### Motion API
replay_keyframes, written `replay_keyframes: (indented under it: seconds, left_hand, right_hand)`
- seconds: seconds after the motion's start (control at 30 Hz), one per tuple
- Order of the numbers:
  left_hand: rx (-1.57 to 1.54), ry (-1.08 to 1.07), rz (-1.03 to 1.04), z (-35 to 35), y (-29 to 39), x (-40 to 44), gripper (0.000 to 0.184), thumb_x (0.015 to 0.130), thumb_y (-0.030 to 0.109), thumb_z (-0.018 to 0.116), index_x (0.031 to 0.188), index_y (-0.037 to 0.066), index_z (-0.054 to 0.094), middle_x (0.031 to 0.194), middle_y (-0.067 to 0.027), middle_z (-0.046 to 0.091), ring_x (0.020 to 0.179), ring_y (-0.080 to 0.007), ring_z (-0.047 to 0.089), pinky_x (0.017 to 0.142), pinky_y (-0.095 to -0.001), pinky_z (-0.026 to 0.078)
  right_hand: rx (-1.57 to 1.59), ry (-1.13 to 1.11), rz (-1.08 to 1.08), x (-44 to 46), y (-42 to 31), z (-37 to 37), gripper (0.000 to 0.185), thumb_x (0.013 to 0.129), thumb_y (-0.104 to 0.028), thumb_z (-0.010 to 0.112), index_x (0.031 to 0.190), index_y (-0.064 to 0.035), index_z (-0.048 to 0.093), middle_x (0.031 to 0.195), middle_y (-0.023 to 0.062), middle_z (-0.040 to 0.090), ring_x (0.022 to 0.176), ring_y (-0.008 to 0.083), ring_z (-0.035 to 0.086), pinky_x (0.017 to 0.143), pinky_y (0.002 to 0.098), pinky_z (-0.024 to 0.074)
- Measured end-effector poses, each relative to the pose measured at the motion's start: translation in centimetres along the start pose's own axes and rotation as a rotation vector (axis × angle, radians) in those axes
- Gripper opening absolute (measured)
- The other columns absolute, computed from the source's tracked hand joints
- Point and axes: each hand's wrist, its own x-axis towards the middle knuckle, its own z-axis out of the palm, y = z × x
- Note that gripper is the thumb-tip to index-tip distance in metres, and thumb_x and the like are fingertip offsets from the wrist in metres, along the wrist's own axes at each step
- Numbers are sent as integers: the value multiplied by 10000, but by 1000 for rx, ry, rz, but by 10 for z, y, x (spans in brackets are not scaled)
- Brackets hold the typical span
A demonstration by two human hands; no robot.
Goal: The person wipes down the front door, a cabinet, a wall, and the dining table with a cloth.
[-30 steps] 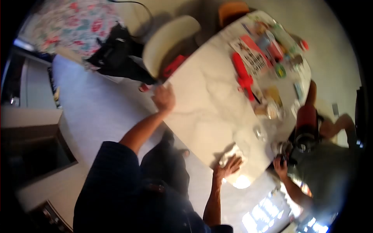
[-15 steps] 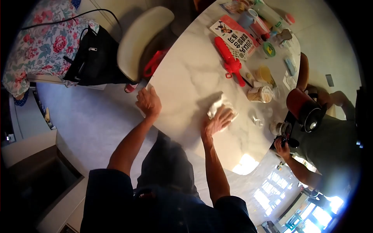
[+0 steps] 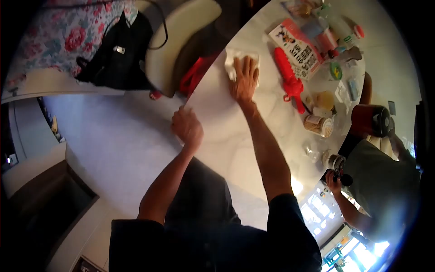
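My right hand [image 3: 245, 82] lies flat with spread fingers on a white wiping cloth [image 3: 230, 58], pressing it onto the marble-patterned table [image 3: 222, 120]. The cloth is spread out near the table's left edge; whether it is fabric or paper I cannot tell. At the edge closest to me, my left hand [image 3: 187, 128] is closed, its fingers curled over the rim and slightly blurred. To the right of the cloth is a red plastic toy-like object [image 3: 288, 77], apart from my hand.
A printed booklet [image 3: 297, 47], bottles [image 3: 337, 29] and a jar of toothpicks [image 3: 318, 125] crowd the right side. Another person [image 3: 380, 181] stands there with a dark red kettle [image 3: 369, 120] and a glass jar [image 3: 334, 161]. A chair [image 3: 176, 41] and a black bag [image 3: 122, 56] are left.
My right hand has slid the cloth away from me toward the table's left edge, flattening it. The camera view has shifted. The other person's kettle has turned.
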Motion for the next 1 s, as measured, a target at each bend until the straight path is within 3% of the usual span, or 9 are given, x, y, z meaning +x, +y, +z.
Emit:
replay_keyframes:
  seconds: [0.2,0.27,0.43,0.5,0.6,0.63,0.77,0.9,1.0]
  left_hand:
    - [35,-49,-61,1,9,3,314,986,312,420,1196,102,524,1068,-123,586,995,-324,565,817,-473,431]
    - [33,-8,-24,7,7,3,298,987,292,421,1202,119,533,1067,-115,596,1001,-317,569,814,-463,440]
    - [-107,110,35,19,7,3,310,989,278,424,1200,99,565,1054,-127,611,974,-336,576,817,-474,440]
    - [-68,135,34,17,9,4,309,987,274,430,1186,86,574,1052,-131,617,965,-340,579,820,-481,440]
    - [-15,-8,7,9,13,11,332,979,305,441,1172,68,571,1057,-151,616,997,-338,571,842,-474,444]
    - [7,-67,-15,6,17,13,338,977,312,443,1169,65,569,1059,-155,614,1004,-338,569,845,-469,446]
    - [-26,20,30,18,15,15,341,975,314,445,1149,45,562,1070,-173,607,1025,-347,557,865,-459,447]
    - [-233,30,44,24,10,17,363,977,286,458,1211,23,547,1157,-178,607,1081,-351,549,929,-466,405]
    - [-186,217,120,25,-5,9,351,998,313,419,1137,37,586,1090,-174,645,1007,-374,588,815,-477,457]
  right_hand:
    - [50,-94,-164,-29,-1,-10,735,762,-224,682,1440,-174,404,1528,205,275,1426,406,205,1149,566,154]
    - [46,-161,-167,-61,-18,-20,747,722,-209,709,1417,-146,443,1528,207,277,1427,402,213,1148,571,163]
    - [173,-361,-58,-170,-64,-68,834,612,-53,669,1411,-113,439,1531,206,268,1436,394,200,1148,570,172]
    - [263,-457,4,-219,-74,-95,845,636,-64,649,1439,-125,395,1535,199,265,1440,393,195,1142,578,176]
    - [61,-412,19,-313,-64,-104,922,612,-95,681,1472,-146,353,1556,201,215,1461,381,143,1144,591,156]
    - [144,-536,145,-323,-63,-129,761,719,-174,601,1453,-139,405,1557,207,221,1465,379,138,1150,585,117]
    - [118,-364,324,-353,-50,-146,736,826,-404,579,1477,-131,370,1561,207,212,1460,392,129,1153,564,78]
    - [103,-262,379,-318,-55,-126,709,851,-411,544,1479,-134,367,1560,206,219,1453,402,142,1146,568,95]
    - [134,-186,353,-270,-58,-97,645,869,-304,513,1477,-140,373,1553,212,231,1448,412,150,1146,569,97]
